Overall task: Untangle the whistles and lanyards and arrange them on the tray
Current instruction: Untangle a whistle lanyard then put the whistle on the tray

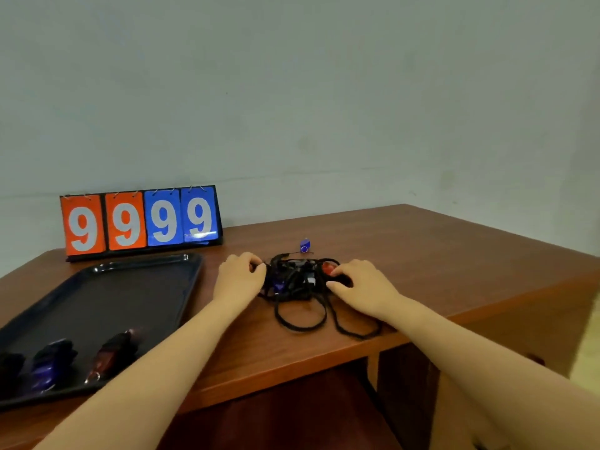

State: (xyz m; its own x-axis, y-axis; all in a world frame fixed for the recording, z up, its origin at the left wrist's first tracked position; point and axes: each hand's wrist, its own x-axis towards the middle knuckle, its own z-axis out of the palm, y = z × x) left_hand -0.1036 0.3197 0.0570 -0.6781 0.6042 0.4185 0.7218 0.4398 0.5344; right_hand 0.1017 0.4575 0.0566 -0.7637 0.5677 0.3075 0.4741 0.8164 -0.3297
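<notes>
A tangle of black lanyards with whistles lies on the wooden table, its loops trailing toward the front edge. My left hand pinches the tangle's left side. My right hand grips the right side, fingers on a red whistle. A blue whistle shows inside the knot. Another blue whistle sits just behind the tangle. The dark tray lies to the left; a red whistle bundle, a blue one and a black one rest along its near edge.
A flip scoreboard reading 9999 stands behind the tray against the wall. The table's front edge runs just below the lanyard loops, and the right edge drops off past my right forearm.
</notes>
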